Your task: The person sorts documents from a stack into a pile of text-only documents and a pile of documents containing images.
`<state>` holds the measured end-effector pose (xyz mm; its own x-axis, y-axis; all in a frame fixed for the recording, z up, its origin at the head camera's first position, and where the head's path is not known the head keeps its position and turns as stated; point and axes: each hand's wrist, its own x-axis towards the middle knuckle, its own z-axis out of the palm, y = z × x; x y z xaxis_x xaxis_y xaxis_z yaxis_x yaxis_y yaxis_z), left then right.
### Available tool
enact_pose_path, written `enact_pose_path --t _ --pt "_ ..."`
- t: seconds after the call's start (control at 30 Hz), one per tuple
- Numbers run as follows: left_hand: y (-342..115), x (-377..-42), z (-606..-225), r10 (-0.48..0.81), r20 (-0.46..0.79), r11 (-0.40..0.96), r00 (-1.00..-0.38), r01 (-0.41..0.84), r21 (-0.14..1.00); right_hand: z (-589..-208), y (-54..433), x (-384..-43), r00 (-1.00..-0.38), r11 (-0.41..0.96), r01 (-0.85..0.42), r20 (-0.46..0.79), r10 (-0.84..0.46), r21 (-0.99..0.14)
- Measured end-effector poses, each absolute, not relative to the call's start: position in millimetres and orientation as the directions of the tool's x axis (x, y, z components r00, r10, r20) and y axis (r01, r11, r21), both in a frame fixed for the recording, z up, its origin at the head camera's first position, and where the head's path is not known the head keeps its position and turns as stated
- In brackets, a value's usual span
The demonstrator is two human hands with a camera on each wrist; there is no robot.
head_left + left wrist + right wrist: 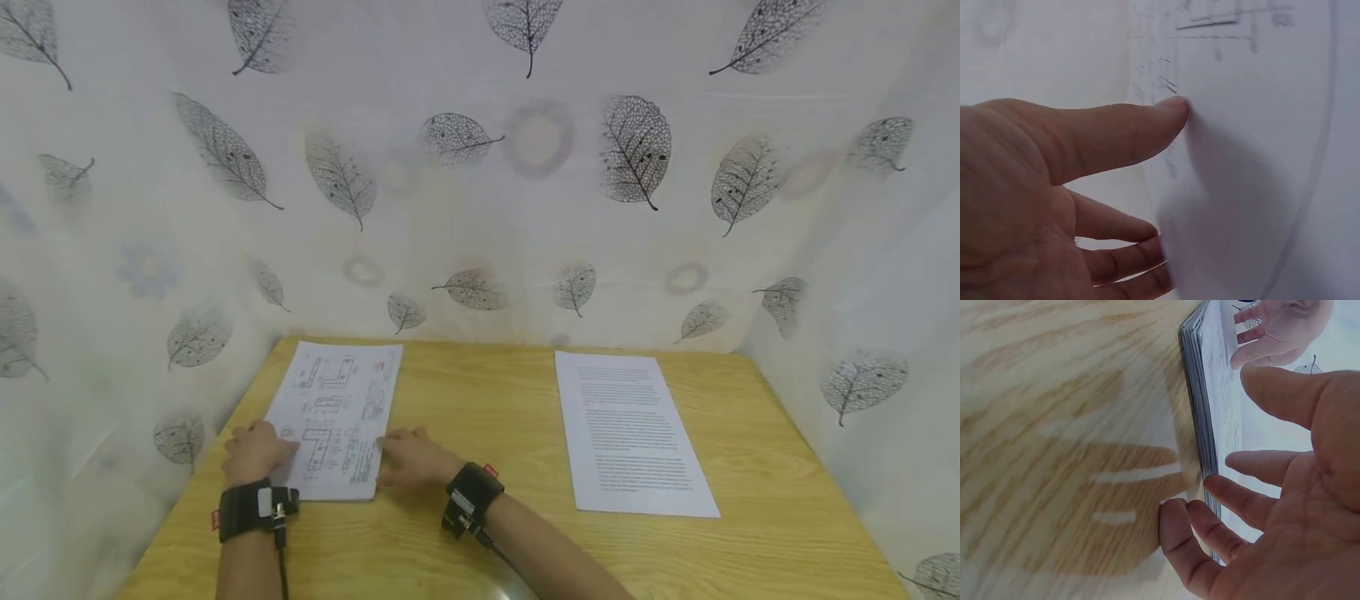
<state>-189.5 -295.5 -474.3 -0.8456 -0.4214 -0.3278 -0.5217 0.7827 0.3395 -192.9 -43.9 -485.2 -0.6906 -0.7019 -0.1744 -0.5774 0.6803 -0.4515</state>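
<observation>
A thick stack of paper sheets (341, 417), its top sheet printed with technical drawings, lies on the left of the table. My left hand (257, 452) is at the stack's left edge. Its straight thumb (1141, 128) touches the printed top sheet, while the other fingers extend along the side edge in the left wrist view. On the opposite side, my right hand (416, 458) has its fingertips against the right edge. The right wrist view shows the layered side of the stack (1196, 394), with the thumb held apart above it and the lower fingers loosely bent.
A sheet of printed text (630, 433) lies on the right of the wooden table (480, 400). A pale curtain (480, 217) with leaf prints stands behind the table and along both sides. Each wrist wears a black strap (474, 493) with a cable.
</observation>
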Motion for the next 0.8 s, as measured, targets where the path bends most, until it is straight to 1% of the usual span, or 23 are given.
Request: enact_pose_path --t 0.2,0.47,0.57,0.7,0.8 --pt "-294.8 -188.5 -475.7 -0.430 -0.326 0.780 -0.842 -0.528 0.335 -485.7 -42.3 -191.9 -0.684 0.678 -0.579 -0.183 -0.706 -0.452" --pt "-290.2 -192.5 -476.9 -0.482 -0.266 0.757 -0.835 -0.550 0.352 -488.0 -41.0 -193.5 -0.684 0.677 -0.584 -0.176 -0.708 -0.448" --pt "-288.6 -193.5 -478.0 -0.486 -0.214 0.765 -0.848 -0.531 0.366 -489.2 -41.2 -194.0 -0.684 0.675 -0.580 -0.178 -0.707 -0.456" --pt "-285.1 -194.1 -477.8 -0.464 -0.122 0.798 -0.877 -0.474 0.373 -490.2 -40.5 -194.3 -0.687 0.677 -0.559 -0.189 -0.701 -0.480" --pt "-281.7 -193.8 -474.9 -0.454 -0.088 0.811 -0.887 -0.452 0.372 -490.2 -39.0 -195.0 -0.688 0.679 -0.542 -0.202 -0.697 -0.495"
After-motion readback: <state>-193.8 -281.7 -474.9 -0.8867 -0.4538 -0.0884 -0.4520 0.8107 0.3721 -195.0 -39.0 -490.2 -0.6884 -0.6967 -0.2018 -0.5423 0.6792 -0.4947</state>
